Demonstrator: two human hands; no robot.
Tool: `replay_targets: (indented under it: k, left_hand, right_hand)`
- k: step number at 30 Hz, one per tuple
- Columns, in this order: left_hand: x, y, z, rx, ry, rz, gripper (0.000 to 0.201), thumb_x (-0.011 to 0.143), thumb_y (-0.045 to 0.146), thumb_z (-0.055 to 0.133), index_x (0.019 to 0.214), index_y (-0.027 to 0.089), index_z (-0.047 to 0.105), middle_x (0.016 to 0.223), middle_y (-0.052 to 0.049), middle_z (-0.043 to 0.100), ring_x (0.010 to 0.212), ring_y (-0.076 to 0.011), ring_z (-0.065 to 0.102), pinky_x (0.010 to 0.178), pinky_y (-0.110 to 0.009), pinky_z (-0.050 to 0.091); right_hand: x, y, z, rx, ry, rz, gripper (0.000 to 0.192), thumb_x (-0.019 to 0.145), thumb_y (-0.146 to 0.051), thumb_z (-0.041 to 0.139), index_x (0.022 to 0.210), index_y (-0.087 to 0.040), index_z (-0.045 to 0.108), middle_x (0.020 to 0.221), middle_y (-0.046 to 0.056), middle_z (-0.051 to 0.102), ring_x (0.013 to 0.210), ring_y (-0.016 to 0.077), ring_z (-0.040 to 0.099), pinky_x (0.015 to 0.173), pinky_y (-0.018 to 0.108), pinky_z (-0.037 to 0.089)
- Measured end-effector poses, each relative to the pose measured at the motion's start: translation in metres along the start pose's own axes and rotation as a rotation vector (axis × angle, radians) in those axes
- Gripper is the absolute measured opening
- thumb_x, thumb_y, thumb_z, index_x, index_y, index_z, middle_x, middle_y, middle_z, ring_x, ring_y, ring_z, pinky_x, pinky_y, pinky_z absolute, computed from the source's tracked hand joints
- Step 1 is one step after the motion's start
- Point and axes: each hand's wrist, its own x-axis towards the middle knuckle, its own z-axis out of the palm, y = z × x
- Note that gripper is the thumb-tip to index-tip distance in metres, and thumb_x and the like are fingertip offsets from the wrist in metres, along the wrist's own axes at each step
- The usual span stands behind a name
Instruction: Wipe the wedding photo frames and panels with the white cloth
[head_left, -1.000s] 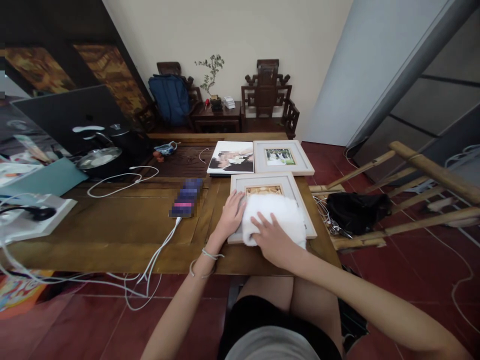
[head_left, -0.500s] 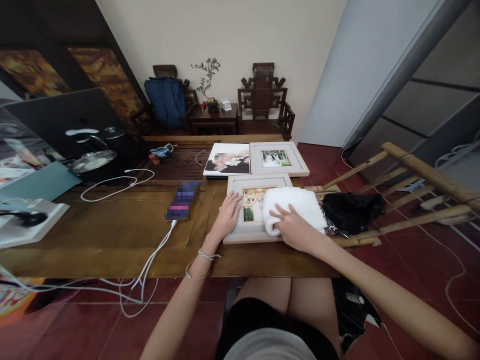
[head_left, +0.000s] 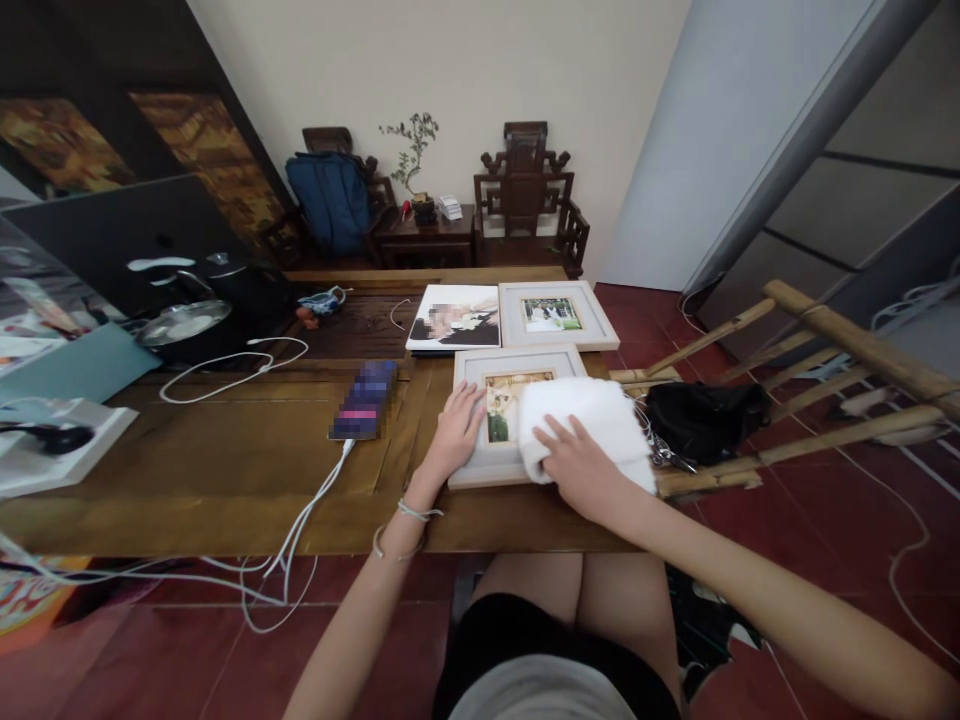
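Far left on the table [head_left: 187,470]: white cables [head_left: 300,530] trailing off the near edge, one plugged into a phone [head_left: 365,399]. Easily snagged by an elbow or knee; likely result, phone dragged toward the edge.

Next, left hand [head_left: 454,432] flat and open on the left border of the near frame [head_left: 480,470], fingers spread, pinning it down, not gripping. Frame lying flat close to the table's near edge, picture partly showing between the hands. If that pressure eases during a hard wipe, possible slide of the frame toward the lap or sideways.

Right hand [head_left: 581,465] pressed on top of a white cloth [head_left: 585,425], fingers lying over it rather than clenched; hands apart, one on each side of the picture. Cloth covering the right half of the frame and overhanging its right border. Too much weight on the glazing: risk of a crack or of smears. Grit in the cloth: risk of scratches.

Behind, touching or nearly so: a print [head_left: 455,318] and a second frame [head_left: 555,314]. A forward shove of the near frame could knock them out of line.

Right of the table: a black bag [head_left: 701,420] with keys or cords on a bamboo rack [head_left: 825,380], just beside the cloth. A wide sweep could catch them and pull them down.
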Motion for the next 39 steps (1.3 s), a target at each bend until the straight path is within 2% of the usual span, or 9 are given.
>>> replay_targets:
  k: [3, 5, 8, 11, 17, 23, 30, 35, 39]
  left_hand:
    - [0.001, -0.001, -0.001, 0.010, -0.012, 0.016, 0.036, 0.093, 0.032, 0.041, 0.125, 0.020, 0.050, 0.137, -0.012, 0.047, 0.136, -0.0259, 0.030, 0.109, -0.053, 0.027]
    - [0.002, -0.003, -0.002, 0.012, -0.017, 0.022, 0.036, 0.092, 0.030, 0.042, 0.126, 0.020, 0.049, 0.138, -0.012, 0.047, 0.136, -0.0261, 0.030, 0.109, -0.053, 0.027]
    - [0.003, -0.005, -0.002, 0.013, -0.027, 0.028, 0.035, 0.092, 0.028, 0.043, 0.125, 0.019, 0.049, 0.137, -0.012, 0.048, 0.136, -0.0263, 0.031, 0.108, -0.054, 0.028]
    - [0.004, -0.005, -0.003, 0.004, -0.020, 0.033, 0.035, 0.091, 0.026, 0.044, 0.125, 0.018, 0.050, 0.136, -0.012, 0.049, 0.135, -0.0260, 0.032, 0.109, -0.052, 0.029]
    - [0.005, -0.006, -0.005, -0.037, 0.027, 0.057, 0.034, 0.088, 0.020, 0.046, 0.121, 0.017, 0.053, 0.130, -0.012, 0.055, 0.134, -0.0247, 0.035, 0.109, -0.048, 0.030]
    - [0.006, -0.009, -0.006, -0.056, 0.064, 0.073, 0.041, 0.084, 0.006, 0.037, 0.120, 0.017, 0.054, 0.127, -0.011, 0.057, 0.130, -0.0221, 0.042, 0.109, -0.046, 0.033]
    - [0.004, -0.010, -0.006, -0.070, 0.095, 0.149, 0.043, 0.084, 0.002, 0.034, 0.117, 0.016, 0.058, 0.127, -0.011, 0.058, 0.128, -0.0208, 0.044, 0.109, -0.045, 0.034]
    - [0.005, -0.008, -0.010, -0.087, 0.086, 0.146, 0.042, 0.082, 0.001, 0.035, 0.106, 0.017, 0.065, 0.133, -0.010, 0.053, 0.129, -0.0215, 0.043, 0.108, -0.043, 0.035]
    - [0.005, -0.009, -0.010, -0.089, 0.068, 0.143, 0.044, 0.081, 0.000, 0.034, 0.104, 0.018, 0.066, 0.133, -0.009, 0.054, 0.131, -0.0216, 0.041, 0.108, -0.045, 0.035]
  right_hand:
    - [-0.018, 0.034, -0.010, 0.039, -0.071, 0.105, 0.041, 0.067, 0.004, 0.044, 0.095, -0.012, 0.069, 0.135, 0.016, 0.050, 0.130, 0.0338, 0.037, 0.102, 0.054, 0.034]
    - [-0.018, 0.061, -0.010, 0.046, 0.018, 0.149, 0.047, 0.064, 0.007, 0.040, 0.098, -0.011, 0.067, 0.141, 0.015, 0.043, 0.133, 0.0314, 0.032, 0.102, 0.052, 0.035]
    - [0.004, 0.097, -0.003, 0.021, 0.252, 0.201, 0.054, 0.063, 0.008, 0.037, 0.105, -0.011, 0.064, 0.149, 0.013, 0.028, 0.138, 0.0308, 0.020, 0.106, 0.056, 0.028]
    - [0.041, 0.113, 0.007, -0.015, 0.280, 0.152, 0.053, 0.065, 0.006, 0.042, 0.109, -0.014, 0.064, 0.150, 0.010, 0.026, 0.138, 0.0344, 0.018, 0.107, 0.058, 0.024]
    - [0.077, 0.103, 0.015, -0.111, 0.140, 0.099, 0.041, 0.077, -0.007, 0.048, 0.115, -0.013, 0.062, 0.146, 0.015, 0.035, 0.132, 0.0379, 0.028, 0.104, 0.056, 0.022]
    - [0.024, 0.060, 0.005, -0.120, 0.029, 0.010, 0.040, 0.077, -0.002, 0.045, 0.111, -0.012, 0.062, 0.136, 0.019, 0.046, 0.117, 0.0331, 0.047, 0.093, 0.046, 0.036]
    - [-0.029, -0.007, -0.033, 0.120, -0.132, -0.042, 0.034, 0.077, -0.003, 0.042, 0.100, -0.015, 0.064, 0.088, 0.012, 0.066, 0.082, 0.0226, 0.062, 0.072, 0.031, 0.044]
    - [0.005, 0.016, -0.011, 0.104, 0.000, 0.086, 0.040, 0.077, -0.005, 0.044, 0.113, -0.014, 0.060, 0.110, 0.016, 0.062, 0.103, 0.0277, 0.058, 0.086, 0.038, 0.043]
    - [0.045, 0.063, 0.010, 0.069, 0.159, 0.080, 0.047, 0.075, -0.006, 0.046, 0.120, -0.015, 0.056, 0.141, 0.013, 0.043, 0.130, 0.0322, 0.034, 0.104, 0.049, 0.028]
